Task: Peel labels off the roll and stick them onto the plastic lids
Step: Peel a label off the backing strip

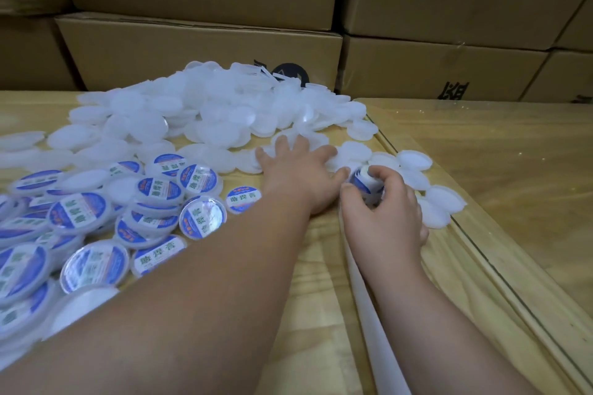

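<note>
My left hand [296,175] lies flat, fingers spread, on plain white lids [354,151] at the near edge of a big heap of unlabelled white plastic lids [211,112]. Just to its right, my right hand [383,212] grips the label roll [365,181], whose blue-and-white labels show between thumb and fingers. A white backing strip [369,314] trails from the roll toward me. A pile of lids with blue labels [96,221] lies at the left; one labelled lid [243,199] sits alone by my left wrist.
The work surface is a light wooden table [308,314] with a glass-covered section [513,189] and raised seam on the right. Stacked cardboard boxes [199,51] form a wall right behind the lid heap. A few loose white lids [444,202] lie at the right.
</note>
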Action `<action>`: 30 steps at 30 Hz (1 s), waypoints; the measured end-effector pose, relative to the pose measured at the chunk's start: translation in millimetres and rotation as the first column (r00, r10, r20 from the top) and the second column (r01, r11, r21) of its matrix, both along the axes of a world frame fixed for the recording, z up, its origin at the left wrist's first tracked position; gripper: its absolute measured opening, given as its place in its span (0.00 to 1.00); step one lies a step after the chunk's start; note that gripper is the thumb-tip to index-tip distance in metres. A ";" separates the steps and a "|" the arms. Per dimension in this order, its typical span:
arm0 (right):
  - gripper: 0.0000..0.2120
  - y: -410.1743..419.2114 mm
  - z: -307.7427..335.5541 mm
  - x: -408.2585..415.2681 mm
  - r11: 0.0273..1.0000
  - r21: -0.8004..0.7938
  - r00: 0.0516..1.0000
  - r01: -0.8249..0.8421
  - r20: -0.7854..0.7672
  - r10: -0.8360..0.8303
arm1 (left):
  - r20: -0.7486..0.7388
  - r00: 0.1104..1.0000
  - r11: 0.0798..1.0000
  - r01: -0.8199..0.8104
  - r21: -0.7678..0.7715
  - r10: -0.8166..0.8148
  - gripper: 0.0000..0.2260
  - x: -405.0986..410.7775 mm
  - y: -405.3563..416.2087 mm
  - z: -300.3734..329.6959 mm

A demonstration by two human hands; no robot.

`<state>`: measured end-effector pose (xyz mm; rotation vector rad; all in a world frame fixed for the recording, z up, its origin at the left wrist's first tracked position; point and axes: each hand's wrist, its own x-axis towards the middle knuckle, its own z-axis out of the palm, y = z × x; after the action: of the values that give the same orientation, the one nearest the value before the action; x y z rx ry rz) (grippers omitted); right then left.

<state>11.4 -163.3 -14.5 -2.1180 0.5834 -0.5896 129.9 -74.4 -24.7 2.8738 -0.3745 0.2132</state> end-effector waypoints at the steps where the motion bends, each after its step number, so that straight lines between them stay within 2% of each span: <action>1: 0.21 0.3 0.1 -0.1 1.000 -0.002 1.000 -0.002 -0.008 0.002 | 0.000 1.000 1.000 0.003 -0.006 -0.003 0.26 -5.7 1.5 -1.0; 4: 0.22 0.5 1.3 -0.6 1.000 0.021 1.000 -0.016 -0.019 0.016 | 0.014 0.999 0.999 0.032 -0.044 -0.031 0.23 -22.0 5.5 -1.9; 7: 0.24 1.0 2.8 -1.9 0.997 0.060 0.998 -0.047 -0.032 0.049 | 0.092 0.988 0.983 0.132 -0.131 -0.120 0.19 -36.9 10.3 -0.5; 10: 0.25 0.4 3.6 -2.8 0.994 0.095 0.998 -0.053 -0.032 0.056 | 0.152 0.973 0.949 0.206 -0.237 -0.174 0.21 -50.5 13.3 -0.2; 14: 0.24 0.8 4.3 -4.1 0.992 0.107 0.998 -0.060 -0.031 0.063 | 0.153 0.987 0.978 0.081 -0.191 -0.052 0.25 -62.6 16.1 -2.9; 18: 0.25 1.6 5.9 -5.3 0.992 0.115 0.998 -0.059 -0.032 0.063 | 0.071 0.992 0.977 -0.089 -0.195 0.104 0.30 -75.6 18.9 -3.6; 23: 0.24 1.8 6.7 -9.1 0.989 0.133 0.997 -0.069 -0.025 0.073 | 0.026 0.986 0.955 -0.154 -0.252 0.165 0.31 -78.4 33.2 -0.7; 30: 0.26 1.1 7.4 -10.0 0.986 0.147 0.996 -0.082 -0.024 0.086 | -0.002 0.973 0.965 -0.227 -0.130 0.229 0.31 -78.1 34.2 0.8</action>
<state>1.4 -162.3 -7.1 -2.0060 0.5346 -0.4550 51.7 -40.2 -23.9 2.7837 -0.0279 0.2850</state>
